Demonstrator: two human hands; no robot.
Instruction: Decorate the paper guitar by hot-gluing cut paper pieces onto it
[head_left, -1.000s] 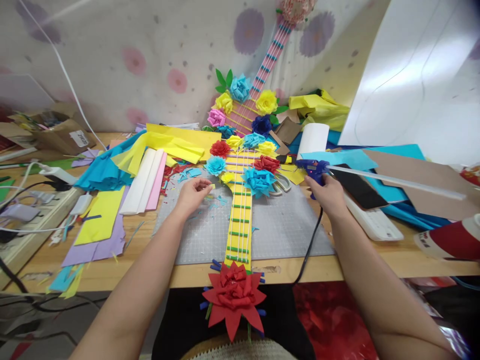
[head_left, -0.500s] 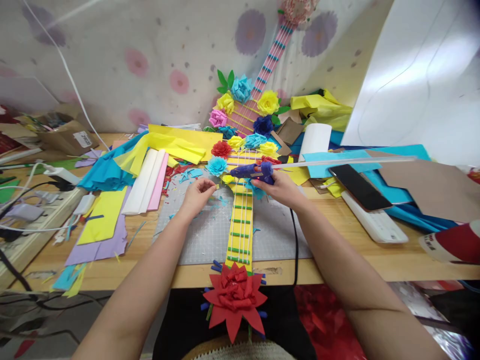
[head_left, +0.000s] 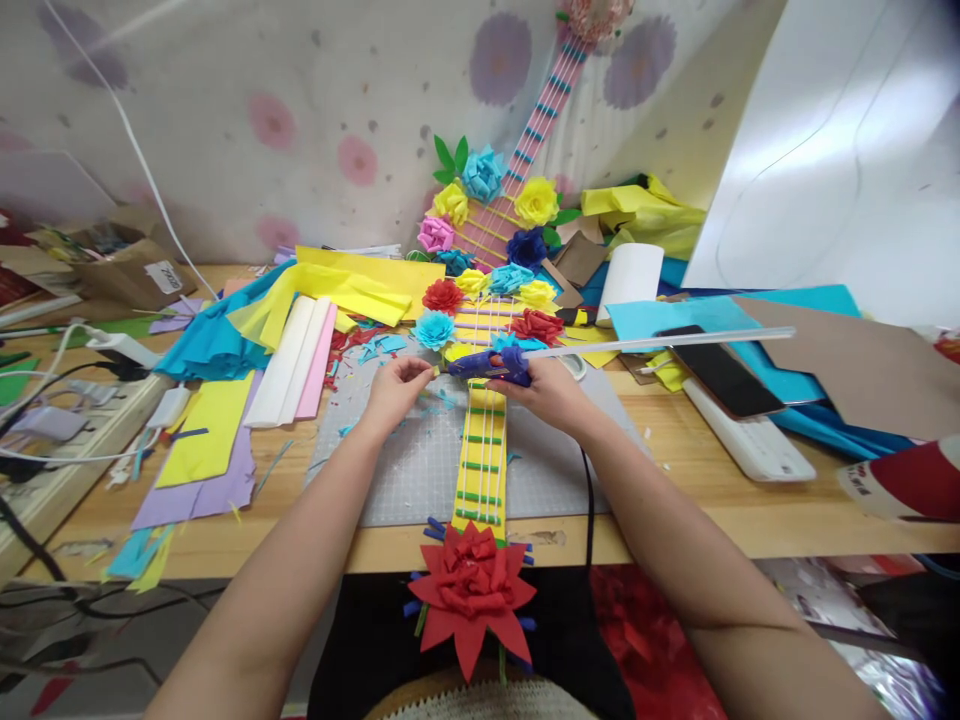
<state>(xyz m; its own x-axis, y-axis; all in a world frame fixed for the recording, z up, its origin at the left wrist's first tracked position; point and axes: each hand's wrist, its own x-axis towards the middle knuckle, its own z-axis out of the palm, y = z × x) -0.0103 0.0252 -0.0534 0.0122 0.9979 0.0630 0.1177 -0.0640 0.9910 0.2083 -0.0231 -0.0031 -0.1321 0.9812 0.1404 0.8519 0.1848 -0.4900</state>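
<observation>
My right hand [head_left: 551, 392] grips a blue hot glue gun [head_left: 491, 366] with a long clear glue stick [head_left: 675, 342] jutting out behind. The gun's nozzle points left, close to the fingertips of my left hand [head_left: 401, 388]. Those fingers are pinched on a small yellowish piece [head_left: 435, 371], too small to name exactly. Beneath the gun lies a yellow paper guitar [head_left: 481, 450] with white strings and green frets. Blue, red and yellow paper flowers ring its body, and a large red paper flower [head_left: 476, 590] covers the near end, over the table edge.
A grey cutting mat [head_left: 397, 490] with paper scraps lies under the guitar. A pink paper guitar [head_left: 544, 110] leans at the back. Crepe paper rolls [head_left: 289, 365] and a power strip [head_left: 75, 450] are left; a phone [head_left: 724, 375] and red-and-white cup [head_left: 911, 485] are right.
My right hand has brought the glue gun left and slightly down, its nozzle now nearer my left fingers. The left hand has barely moved.
</observation>
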